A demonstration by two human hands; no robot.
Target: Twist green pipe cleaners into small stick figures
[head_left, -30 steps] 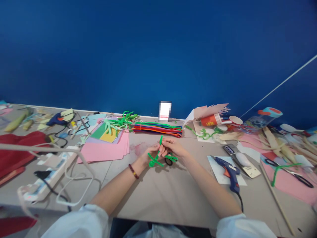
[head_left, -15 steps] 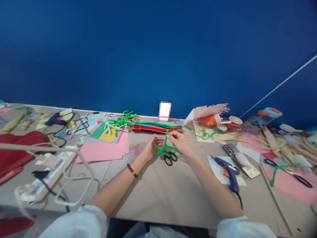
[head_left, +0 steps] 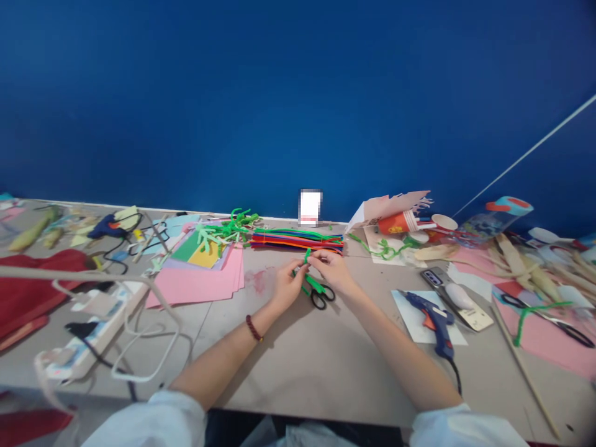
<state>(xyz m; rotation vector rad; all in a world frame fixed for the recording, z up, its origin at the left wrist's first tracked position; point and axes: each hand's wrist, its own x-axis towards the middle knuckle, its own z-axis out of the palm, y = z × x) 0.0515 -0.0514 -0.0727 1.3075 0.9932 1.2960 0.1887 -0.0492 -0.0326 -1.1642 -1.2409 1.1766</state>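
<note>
Glue gun (head_left: 433, 318) right of the hands (head_left: 287, 284), pipe-cleaner bundle (head_left: 291, 240) behind.

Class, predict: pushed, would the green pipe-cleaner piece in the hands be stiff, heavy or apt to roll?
The green piece is probably stiff enough to hold shape: its tip stands up unsupported. It looks light, being thin strands. It likely won't roll, since strands jut in different directions.
</note>
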